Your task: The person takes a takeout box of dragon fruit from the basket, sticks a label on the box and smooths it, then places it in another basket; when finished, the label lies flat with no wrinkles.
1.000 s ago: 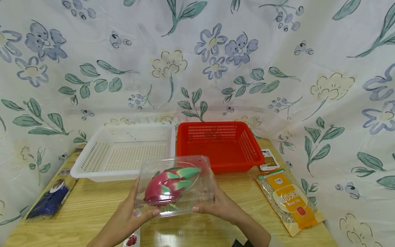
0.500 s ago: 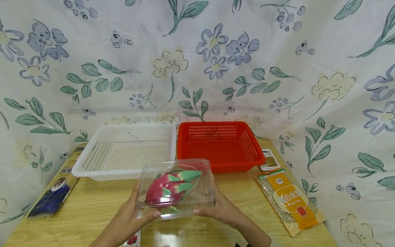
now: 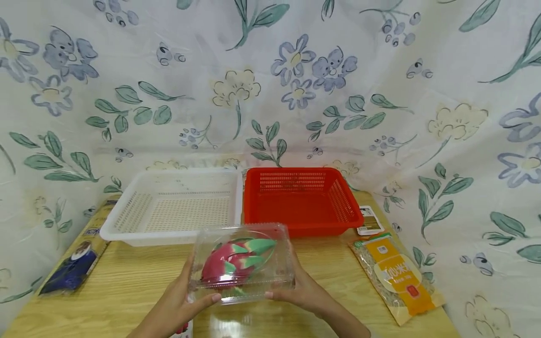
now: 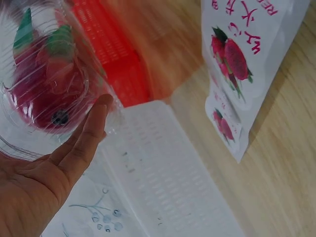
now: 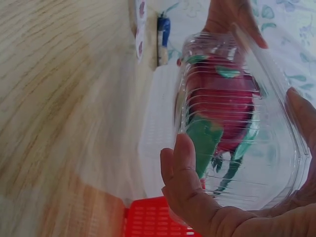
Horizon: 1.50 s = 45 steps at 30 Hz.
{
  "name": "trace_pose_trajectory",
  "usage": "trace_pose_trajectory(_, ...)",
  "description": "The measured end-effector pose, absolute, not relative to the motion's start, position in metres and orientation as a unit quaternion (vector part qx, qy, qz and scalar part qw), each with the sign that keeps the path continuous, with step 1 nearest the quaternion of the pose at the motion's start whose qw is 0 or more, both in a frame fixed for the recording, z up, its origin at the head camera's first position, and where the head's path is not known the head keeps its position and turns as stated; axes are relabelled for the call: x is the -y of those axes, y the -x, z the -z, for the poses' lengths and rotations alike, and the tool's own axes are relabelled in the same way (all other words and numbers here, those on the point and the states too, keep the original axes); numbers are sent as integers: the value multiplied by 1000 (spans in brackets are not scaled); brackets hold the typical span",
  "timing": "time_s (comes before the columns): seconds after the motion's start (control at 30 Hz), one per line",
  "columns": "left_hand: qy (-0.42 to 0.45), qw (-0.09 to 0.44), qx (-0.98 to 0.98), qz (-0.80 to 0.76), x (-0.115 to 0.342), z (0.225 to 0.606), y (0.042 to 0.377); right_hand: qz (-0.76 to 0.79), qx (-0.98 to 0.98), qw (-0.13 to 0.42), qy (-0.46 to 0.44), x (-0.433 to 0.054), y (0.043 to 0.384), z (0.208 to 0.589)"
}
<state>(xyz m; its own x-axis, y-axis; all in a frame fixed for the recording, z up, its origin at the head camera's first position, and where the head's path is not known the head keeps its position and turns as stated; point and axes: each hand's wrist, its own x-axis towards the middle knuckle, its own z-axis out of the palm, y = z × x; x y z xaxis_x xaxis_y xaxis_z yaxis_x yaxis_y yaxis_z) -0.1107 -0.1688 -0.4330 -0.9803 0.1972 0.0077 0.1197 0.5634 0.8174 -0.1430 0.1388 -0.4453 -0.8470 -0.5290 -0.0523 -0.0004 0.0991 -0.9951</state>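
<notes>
Both hands hold a clear plastic clamshell box (image 3: 274,277) above the near part of the table, in front of two baskets. Inside it lies a pink dragon fruit (image 3: 228,265) with green scales. My left hand (image 3: 177,295) grips the box's left side, its thumb along the front edge; in the left wrist view its fingers (image 4: 89,128) lie against the plastic. On the opposite side my right hand (image 3: 302,286) grips the box, thumb at the front edge, and the right wrist view shows fingers (image 5: 185,173) curled round it. The lid looks closed.
A white basket (image 3: 114,230) and a red basket (image 3: 304,230) stand side by side at the back. Bagged goods (image 3: 72,267) lie far left; a grain packet (image 3: 397,277) and a small card (image 3: 369,220) lie right. A white dragon-fruit-printed pouch (image 4: 247,74) sits near the front.
The box, held in both hands, has come down slightly toward the near side of the table. The head view has shifted a little; both hands keep their hold.
</notes>
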Motion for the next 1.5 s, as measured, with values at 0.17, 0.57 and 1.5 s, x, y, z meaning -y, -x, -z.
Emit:
trace_pose_trajectory(0.17, -82, 40, -881, -464, 170, 440, 108, 636, -719, 208, 187, -137, 140, 450)
trace_pose_trajectory(0.57, -75, 41, -885, -459, 170, 444, 104, 626, -738, 191, 162, -137, 133, 452)
trace_pose_trajectory(1.5, -71, 64, -881, -463, 169, 454, 102, 634, -720, 219, 177, -139, 131, 466)
